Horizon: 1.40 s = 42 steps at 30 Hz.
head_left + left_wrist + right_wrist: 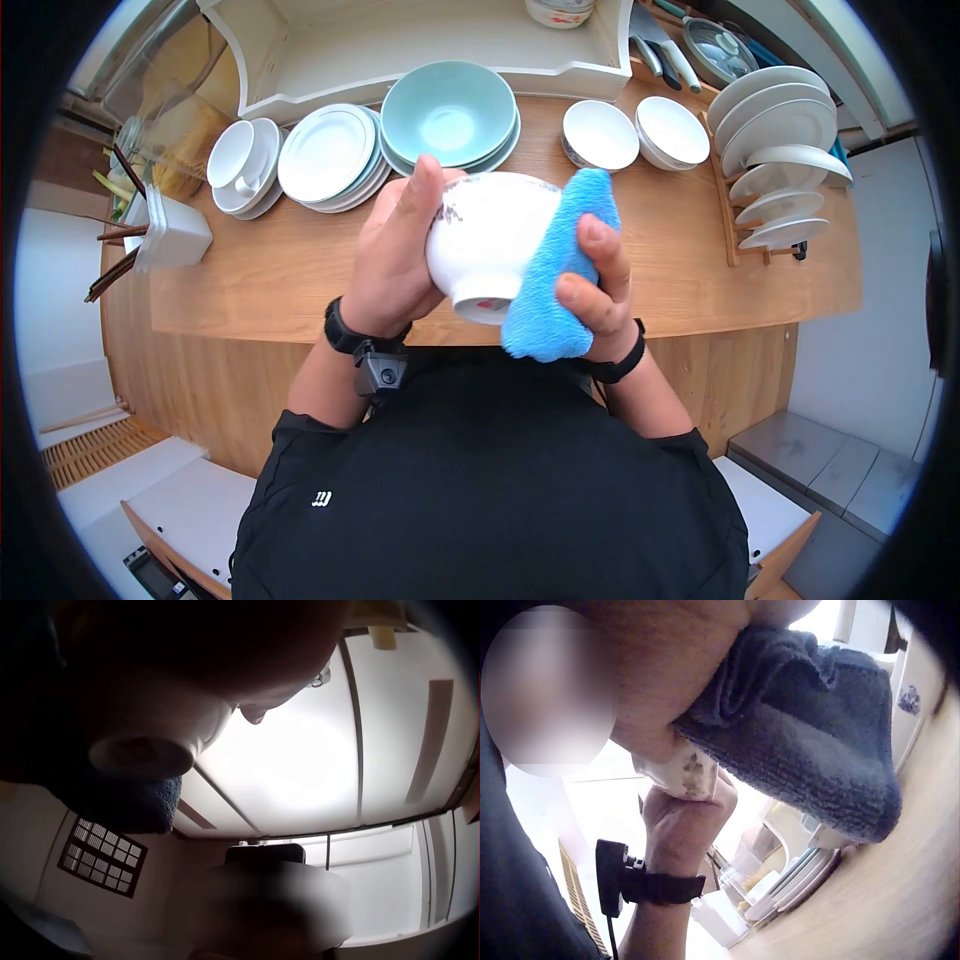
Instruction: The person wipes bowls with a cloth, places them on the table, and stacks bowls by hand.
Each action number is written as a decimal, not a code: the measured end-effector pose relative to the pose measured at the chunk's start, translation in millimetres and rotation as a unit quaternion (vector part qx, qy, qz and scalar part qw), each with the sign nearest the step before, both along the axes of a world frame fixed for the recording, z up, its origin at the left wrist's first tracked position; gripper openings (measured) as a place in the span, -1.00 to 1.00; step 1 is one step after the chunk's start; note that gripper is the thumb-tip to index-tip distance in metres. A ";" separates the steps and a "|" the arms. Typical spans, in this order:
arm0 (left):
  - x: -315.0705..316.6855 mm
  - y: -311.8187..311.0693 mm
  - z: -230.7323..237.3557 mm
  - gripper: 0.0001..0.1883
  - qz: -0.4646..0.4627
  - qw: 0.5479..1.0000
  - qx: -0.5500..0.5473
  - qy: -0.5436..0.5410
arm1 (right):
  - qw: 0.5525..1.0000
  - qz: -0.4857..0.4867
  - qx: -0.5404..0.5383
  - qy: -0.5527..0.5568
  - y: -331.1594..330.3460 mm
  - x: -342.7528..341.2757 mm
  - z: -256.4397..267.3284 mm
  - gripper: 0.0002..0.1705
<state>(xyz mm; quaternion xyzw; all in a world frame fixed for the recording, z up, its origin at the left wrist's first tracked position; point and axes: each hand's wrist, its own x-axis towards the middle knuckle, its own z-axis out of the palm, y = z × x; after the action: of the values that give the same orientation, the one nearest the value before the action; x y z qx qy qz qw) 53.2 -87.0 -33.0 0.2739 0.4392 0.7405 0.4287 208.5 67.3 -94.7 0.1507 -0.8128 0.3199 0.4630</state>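
A white bowl (492,235) with a floral mark near its rim is held tilted above the front of the table, its foot toward the person. The left hand (397,250) grips its left side, thumb up near the rim. On its right side the right hand (606,285) holds a folded blue cloth (560,275) against the bowl, fingers bent over the cloth. In the left wrist view the bowl's foot (142,756) and the dark cloth (127,801) show from below. The right wrist view has the cloth (802,735) across the bowl, with the left hand (686,821) beyond.
Behind the hands stand a light green bowl (448,115) on plates, stacked white plates (326,153), a cup (238,155) and two groups of white bowls (672,132). A wooden rack (732,215) with plates is at right, a chopstick holder (178,230) at left, a shelf (420,45) behind.
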 end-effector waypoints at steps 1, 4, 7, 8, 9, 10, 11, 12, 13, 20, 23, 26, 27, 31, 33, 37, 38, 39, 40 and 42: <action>5.2 6.3 -1.6 -0.27 0.010 0.998 0.032 -0.059 | 0.999 -0.012 -0.027 0.031 -4.4 -2.4 -16.2 -0.20; 7.4 16.0 -10.7 -0.22 -0.033 0.980 0.097 -0.170 | 0.994 -0.070 -0.038 0.068 -20.0 -1.0 -9.3 -0.09; 18.1 22.5 -14.4 -0.21 -0.029 0.971 0.112 -0.207 | 0.996 -0.067 -0.058 0.015 -21.4 5.4 13.2 0.04; 19.4 23.0 -15.7 -0.22 -0.026 0.972 0.088 -0.214 | 0.997 -0.062 -0.050 0.014 -18.7 6.0 23.2 -0.01; 20.4 23.3 -16.3 -0.23 -0.022 0.973 0.064 -0.221 | 0.997 -0.057 -0.043 0.012 -15.9 6.2 31.2 -0.05; 21.4 22.7 -14.1 -0.23 -0.024 0.973 0.064 -0.222 | 0.997 -0.059 -0.043 0.012 -13.3 6.9 36.7 -0.05; 21.7 21.2 -8.7 -0.24 -0.009 0.986 0.037 -0.165 | 0.997 -0.073 -0.018 0.011 -10.8 7.4 41.1 -0.10; 22.2 19.5 -3.1 -0.26 0.006 0.994 0.010 -0.107 | 0.996 -0.087 0.007 0.010 -8.9 7.3 44.0 -0.14; 23.5 17.3 3.6 -0.26 0.006 0.994 0.009 -0.108 | 0.996 -0.087 0.006 0.009 -8.4 5.5 45.3 -0.14; 21.6 11.0 9.5 -0.54 -0.023 0.994 -0.022 0.100 | 0.997 -0.009 -0.066 -0.042 13.6 4.5 76.0 -0.39; 10.4 18.0 3.5 -0.52 -0.089 0.988 0.027 0.126 | 0.997 0.023 -0.053 -0.041 28.8 3.5 73.2 -0.32; 23.4 34.2 12.3 -0.44 0.060 0.985 0.097 0.127 | 0.987 -0.036 -0.130 -0.089 31.7 0.8 80.7 -0.29; 24.8 36.3 14.8 -0.37 0.063 0.984 0.089 0.141 | 0.983 -0.042 -0.159 -0.086 33.1 -2.9 76.3 -0.29; 28.5 46.8 10.9 -0.34 0.150 0.970 0.091 0.166 | 0.983 -0.085 -0.151 -0.067 15.4 -12.1 80.1 -0.29; 25.8 51.5 16.1 -0.43 0.191 0.973 0.083 0.100 | 0.984 -0.101 -0.143 -0.021 6.3 -19.0 76.3 -0.28; 30.5 57.9 28.4 -0.37 0.238 0.965 0.082 0.075 | 0.975 -0.169 -0.135 0.048 -6.5 -24.0 49.4 -0.14; 34.5 64.5 25.3 -0.37 0.239 0.965 0.084 0.073 | 0.964 -0.196 -0.158 0.083 -12.1 -28.2 41.9 -0.10; 37.5 72.8 19.9 -0.38 0.269 0.959 0.092 0.000 | 0.958 -0.185 -0.190 0.108 -17.7 -34.0 35.1 -0.04; 38.5 77.3 17.4 -0.39 0.295 0.948 0.098 -0.072 | 0.958 -0.187 -0.188 0.109 -15.6 -33.9 35.8 -0.04; 40.0 76.3 15.9 -0.44 0.282 0.953 0.092 -0.064 | 0.963 -0.211 -0.149 0.082 -8.5 -31.0 39.0 -0.07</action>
<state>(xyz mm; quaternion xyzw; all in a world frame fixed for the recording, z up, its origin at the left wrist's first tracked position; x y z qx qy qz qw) 93.2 -10.7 -17.2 0.1287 0.4002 0.8844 0.2029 177.5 58.9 -55.7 -0.0692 -0.7287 0.3189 0.6020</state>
